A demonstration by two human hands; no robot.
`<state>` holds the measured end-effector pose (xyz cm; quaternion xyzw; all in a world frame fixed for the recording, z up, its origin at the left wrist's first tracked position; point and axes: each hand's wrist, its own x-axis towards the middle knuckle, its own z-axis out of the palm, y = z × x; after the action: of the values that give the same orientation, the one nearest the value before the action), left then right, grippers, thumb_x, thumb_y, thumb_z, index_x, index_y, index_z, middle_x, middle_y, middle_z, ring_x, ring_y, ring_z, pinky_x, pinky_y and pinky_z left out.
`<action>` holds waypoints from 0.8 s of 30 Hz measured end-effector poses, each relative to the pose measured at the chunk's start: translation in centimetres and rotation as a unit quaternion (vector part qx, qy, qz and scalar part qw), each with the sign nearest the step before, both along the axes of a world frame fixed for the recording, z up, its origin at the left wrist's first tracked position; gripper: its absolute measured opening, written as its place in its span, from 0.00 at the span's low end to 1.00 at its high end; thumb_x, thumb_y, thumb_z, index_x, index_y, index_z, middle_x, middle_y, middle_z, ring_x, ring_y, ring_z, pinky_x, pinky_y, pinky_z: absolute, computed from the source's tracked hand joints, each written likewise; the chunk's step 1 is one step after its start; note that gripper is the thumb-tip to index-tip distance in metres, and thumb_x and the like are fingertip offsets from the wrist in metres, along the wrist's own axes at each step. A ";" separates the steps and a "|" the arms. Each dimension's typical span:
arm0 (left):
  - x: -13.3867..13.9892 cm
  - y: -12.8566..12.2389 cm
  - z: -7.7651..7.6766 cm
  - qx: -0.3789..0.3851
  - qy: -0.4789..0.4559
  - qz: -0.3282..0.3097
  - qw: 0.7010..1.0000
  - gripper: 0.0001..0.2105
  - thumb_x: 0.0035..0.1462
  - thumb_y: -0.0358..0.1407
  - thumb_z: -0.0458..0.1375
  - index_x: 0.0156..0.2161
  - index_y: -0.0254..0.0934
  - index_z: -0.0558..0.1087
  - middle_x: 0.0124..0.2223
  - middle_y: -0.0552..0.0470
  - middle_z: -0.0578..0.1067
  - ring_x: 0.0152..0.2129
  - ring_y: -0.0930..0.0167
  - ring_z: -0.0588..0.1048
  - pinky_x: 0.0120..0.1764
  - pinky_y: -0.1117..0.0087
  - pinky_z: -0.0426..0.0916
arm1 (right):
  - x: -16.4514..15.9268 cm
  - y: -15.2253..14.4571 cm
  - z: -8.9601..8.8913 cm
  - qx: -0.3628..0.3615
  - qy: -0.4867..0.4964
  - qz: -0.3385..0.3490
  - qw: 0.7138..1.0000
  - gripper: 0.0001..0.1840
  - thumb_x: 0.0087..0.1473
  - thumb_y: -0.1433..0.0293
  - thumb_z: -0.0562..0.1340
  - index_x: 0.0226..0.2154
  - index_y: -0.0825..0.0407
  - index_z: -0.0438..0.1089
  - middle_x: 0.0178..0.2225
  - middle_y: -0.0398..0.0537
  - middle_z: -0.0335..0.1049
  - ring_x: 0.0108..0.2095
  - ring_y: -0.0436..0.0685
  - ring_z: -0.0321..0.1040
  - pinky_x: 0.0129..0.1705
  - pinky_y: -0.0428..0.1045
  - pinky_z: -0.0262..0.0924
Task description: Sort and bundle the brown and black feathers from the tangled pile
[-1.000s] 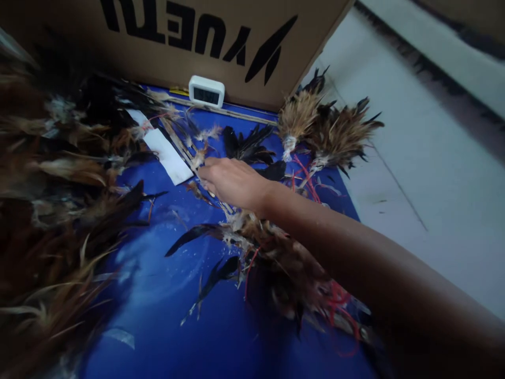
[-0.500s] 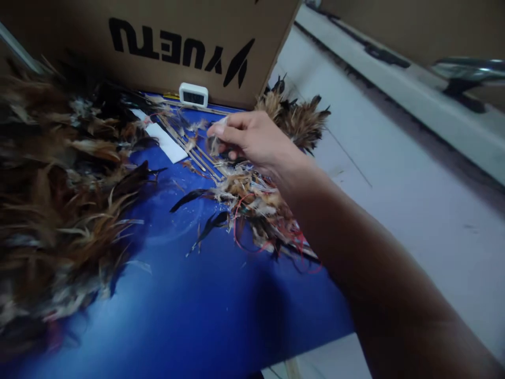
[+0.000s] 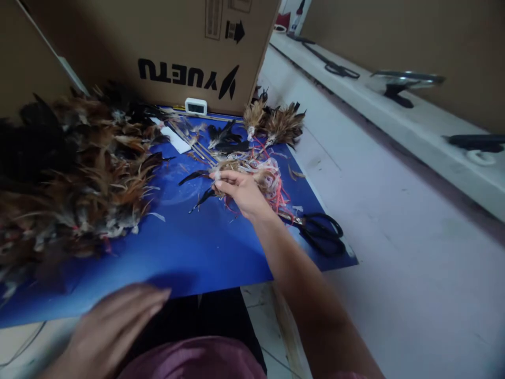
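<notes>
Right hand (image 3: pixel 240 190) reaching forward, thumb and fingertips drawn together, whether pinching anything unclear, wispy feathers and stringy red-white strands (image 3: pixel 272 179) beneath and beside it, left hand (image 3: pixel 116 322) blurred, fingers straight, grip unclosed, black-handled scissors (image 3: pixel 305 227) right of the grip, bushy brown feather heap (image 3: pixel 100 184) left, smooth blue tabletop (image 3: pixel 189 252) below

We note one blue table (image 3: pixel 189 247). At its left lies a feather pile (image 3: pixel 98 184); toward the back lie a white strip (image 3: pixel 179 142), thin sticks (image 3: pixel 200 151), a small display (image 3: pixel 196 107) and black feathers (image 3: pixel 224 137). At the right we find feather bundles (image 3: pixel 282 126), red string (image 3: pixel 281 195) and, near the front corner, scissors (image 3: pixel 321 230), handles toward that corner.
</notes>
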<state>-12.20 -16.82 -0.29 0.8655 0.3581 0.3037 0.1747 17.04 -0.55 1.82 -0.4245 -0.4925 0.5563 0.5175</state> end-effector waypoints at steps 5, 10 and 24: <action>6.1 7.9 3.0 0.065 -0.029 0.111 0.991 0.10 0.59 0.36 0.57 0.46 0.43 0.76 0.37 0.53 0.81 0.32 0.70 0.79 0.39 0.70 0.72 | -0.2 -0.4 -2.9 0.040 -0.073 -0.055 0.995 0.10 0.44 0.64 0.66 0.29 0.52 0.71 0.24 0.40 0.68 0.25 0.48 0.63 0.31 0.47 0.60; 10.2 13.7 1.7 0.052 -0.032 0.118 0.991 0.15 0.61 0.39 0.55 0.50 0.37 0.74 0.44 0.46 0.78 0.30 0.71 0.77 0.37 0.70 0.71 | 0.7 -0.3 -3.3 0.164 -0.258 -0.056 0.951 0.08 0.51 0.65 0.61 0.29 0.52 0.73 0.27 0.43 0.71 0.28 0.50 0.64 0.35 0.47 0.59; 12.1 16.6 0.1 -0.030 -0.087 0.104 0.990 0.04 0.54 0.35 0.60 0.32 0.41 0.78 0.33 0.48 0.77 0.33 0.67 0.74 0.39 0.70 0.65 | 1.3 -1.0 -2.0 0.193 -0.348 -0.033 0.917 0.06 0.54 0.70 0.60 0.28 0.51 0.73 0.29 0.43 0.72 0.30 0.51 0.65 0.38 0.47 0.58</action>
<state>-0.08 -0.21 -0.18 0.7881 0.4386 0.3836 0.1985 18.33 -1.53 -0.20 -0.4993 -0.7249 0.2505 0.4030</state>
